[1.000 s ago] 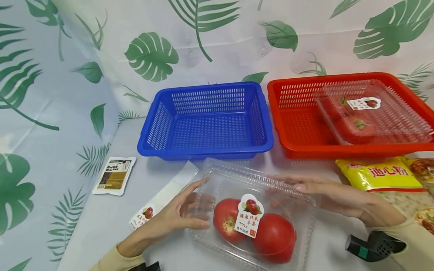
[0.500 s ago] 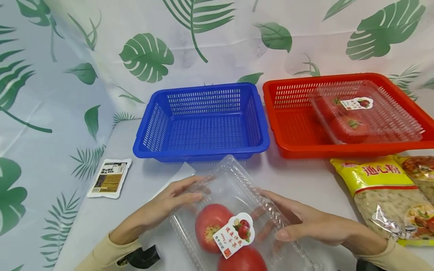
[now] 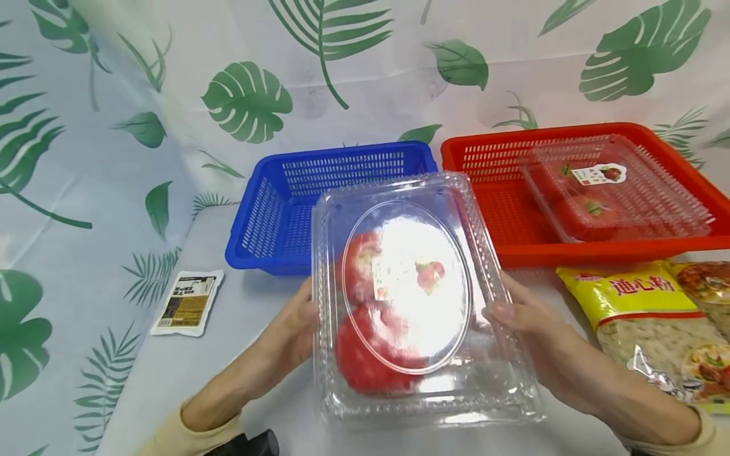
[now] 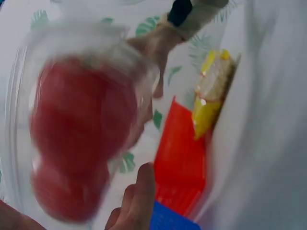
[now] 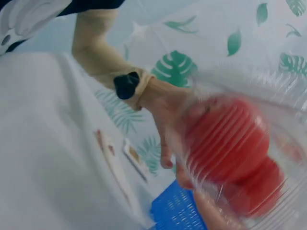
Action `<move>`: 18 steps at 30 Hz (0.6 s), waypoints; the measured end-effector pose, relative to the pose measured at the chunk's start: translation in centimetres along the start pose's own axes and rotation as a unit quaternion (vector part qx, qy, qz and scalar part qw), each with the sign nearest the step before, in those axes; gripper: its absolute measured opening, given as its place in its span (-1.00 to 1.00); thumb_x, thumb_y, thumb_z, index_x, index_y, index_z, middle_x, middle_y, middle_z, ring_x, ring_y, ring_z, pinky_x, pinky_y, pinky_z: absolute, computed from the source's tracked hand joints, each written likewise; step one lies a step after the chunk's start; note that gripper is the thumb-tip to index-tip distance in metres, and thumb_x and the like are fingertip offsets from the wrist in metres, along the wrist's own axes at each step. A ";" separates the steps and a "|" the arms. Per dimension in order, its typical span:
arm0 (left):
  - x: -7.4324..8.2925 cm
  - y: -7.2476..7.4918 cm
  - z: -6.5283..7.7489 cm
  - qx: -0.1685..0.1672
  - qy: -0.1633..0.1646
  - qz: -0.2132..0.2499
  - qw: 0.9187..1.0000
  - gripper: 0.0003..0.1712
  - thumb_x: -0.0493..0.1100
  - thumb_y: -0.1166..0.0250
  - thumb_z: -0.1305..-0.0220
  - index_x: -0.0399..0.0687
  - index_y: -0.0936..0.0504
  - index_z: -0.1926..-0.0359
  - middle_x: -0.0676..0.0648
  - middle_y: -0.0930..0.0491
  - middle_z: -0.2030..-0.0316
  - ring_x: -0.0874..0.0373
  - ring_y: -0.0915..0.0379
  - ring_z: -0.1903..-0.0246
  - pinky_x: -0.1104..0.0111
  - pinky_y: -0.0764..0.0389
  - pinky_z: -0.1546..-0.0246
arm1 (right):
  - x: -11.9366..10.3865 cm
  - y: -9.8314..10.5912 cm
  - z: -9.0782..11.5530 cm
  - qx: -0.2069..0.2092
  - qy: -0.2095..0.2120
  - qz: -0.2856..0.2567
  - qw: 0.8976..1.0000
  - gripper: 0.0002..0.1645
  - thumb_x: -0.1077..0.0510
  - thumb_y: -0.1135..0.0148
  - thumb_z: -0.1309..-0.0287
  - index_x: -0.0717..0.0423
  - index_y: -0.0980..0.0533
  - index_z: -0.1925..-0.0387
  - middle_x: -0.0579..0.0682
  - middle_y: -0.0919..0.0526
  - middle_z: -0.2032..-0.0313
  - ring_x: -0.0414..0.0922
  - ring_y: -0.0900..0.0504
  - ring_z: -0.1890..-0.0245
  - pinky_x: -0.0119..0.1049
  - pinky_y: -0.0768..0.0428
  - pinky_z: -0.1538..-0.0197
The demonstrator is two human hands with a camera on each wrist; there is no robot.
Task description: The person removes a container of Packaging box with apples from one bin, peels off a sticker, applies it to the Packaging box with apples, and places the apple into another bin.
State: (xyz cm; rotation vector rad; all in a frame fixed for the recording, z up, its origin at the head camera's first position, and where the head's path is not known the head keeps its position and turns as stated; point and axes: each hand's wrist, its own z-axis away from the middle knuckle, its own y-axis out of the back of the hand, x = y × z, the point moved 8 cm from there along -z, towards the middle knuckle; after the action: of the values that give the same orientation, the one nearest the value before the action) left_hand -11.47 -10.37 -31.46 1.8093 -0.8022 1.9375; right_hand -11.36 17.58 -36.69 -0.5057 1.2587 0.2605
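Note:
Both hands hold a clear plastic clamshell box [image 3: 399, 392] between them, tilted so its lid faces the head camera. Inside are two round red fruits [image 3: 371, 354], under a label [image 3: 430, 275] partly washed out by glare. My left hand [image 3: 288, 335] grips the box's left side, its fingers partly hidden behind the plastic. On the opposite side my right hand [image 3: 542, 342] has its thumb on the rim and its fingers behind. The box appears raised in both wrist views, and it overlaps the front of the blue basket [image 3: 268, 261] in the head view.
A red basket [image 3: 490, 247] at the back right bears a similar clear box [image 3: 644, 196] of red fruit. Yellow-topped pasta bags [image 3: 644, 316] lie in front of it. A small flat packet [image 3: 187, 303] rests at the left. A printed leaf-pattern sheet [image 3: 353, 120] hangs behind.
The box has turned, tipped up and moved forward between both hands, now covering part of the blue basket. Its lid catches bright glare. The white strip near the left hand is now hidden from the head view.

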 end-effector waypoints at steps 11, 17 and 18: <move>1.3 -0.9 -2.7 0.038 0.035 -0.019 0.998 -0.04 0.00 -0.11 -0.39 0.04 0.14 -0.68 -0.25 -0.12 -0.54 -0.22 -0.10 -0.50 -0.15 -0.31 -0.43 | -6.0 0.7 -1.5 -0.010 0.038 0.082 0.996 -0.16 -0.07 0.09 -0.58 -0.47 0.21 -0.67 0.03 -0.06 -0.56 0.18 -0.25 -0.45 0.10 -0.60 -0.20; 1.1 -1.3 -5.2 0.034 -0.001 -0.001 0.999 0.14 0.33 -0.23 -0.38 0.06 0.19 -0.69 -0.20 -0.03 -0.58 -0.23 -0.07 -0.53 -0.20 -0.27 -0.44 | -8.6 3.4 -2.7 0.036 0.059 0.088 0.994 -0.11 -0.09 0.01 -0.52 -0.36 0.18 -0.68 0.03 -0.11 -0.51 0.18 -0.19 -0.42 -0.06 -0.67 -0.10; 1.0 -1.5 -5.6 0.030 -0.013 0.008 0.999 0.20 0.43 -0.23 -0.35 0.06 0.20 -0.69 -0.21 -0.03 -0.58 -0.25 -0.09 -0.52 -0.19 -0.30 -0.43 | -9.0 3.9 -2.7 0.048 0.062 0.073 0.994 -0.14 -0.09 0.01 -0.51 -0.36 0.13 -0.67 0.01 -0.16 -0.48 0.13 -0.26 -0.39 -0.06 -0.70 -0.08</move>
State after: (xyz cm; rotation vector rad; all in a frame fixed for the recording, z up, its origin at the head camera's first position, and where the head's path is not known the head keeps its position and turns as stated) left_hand -15.04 -5.78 -30.27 1.8715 -0.7770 1.9707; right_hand -18.04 20.38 -29.53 -0.3513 1.4241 0.2929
